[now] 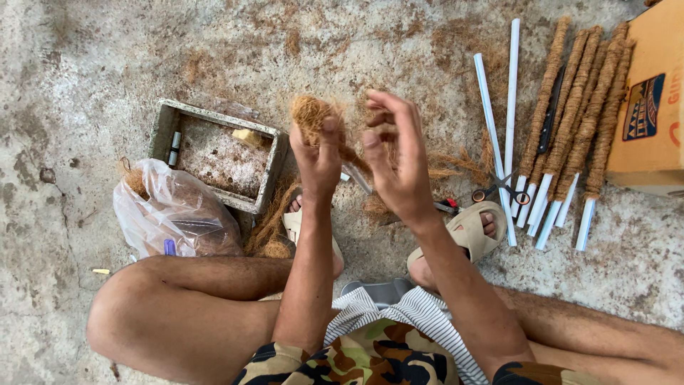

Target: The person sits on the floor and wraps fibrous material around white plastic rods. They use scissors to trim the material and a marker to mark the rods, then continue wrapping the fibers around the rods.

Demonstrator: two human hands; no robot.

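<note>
**Hands working coir fibre over a concrete floor**

Rough grey concrete floor (85,64), dusted with brown fibre, fills the view beneath a seated person. Above the floor, the left hand (318,153) is closed around a tuft of coir fibre (311,114), thumb and fingers pinched together on it. Just right of that tuft, the right hand (399,160) is raised with its fingers loosely curled and parted, touching strands at the same bundle; whether it actually grips them I cannot tell. A thin white tube (356,178) slants just below the tuft, between the two hands.

Left of the tuft sits a shallow grey tray (165,117), and lower left of it a clear plastic bag (174,210) with more fibre inside. Well right of the tuft lie bare white tubes (511,78), a row of fibre-wrapped sticks (584,107), scissors (502,191) and a cardboard box (652,107). Below the tuft, both feet wear beige sandals (474,232).
</note>
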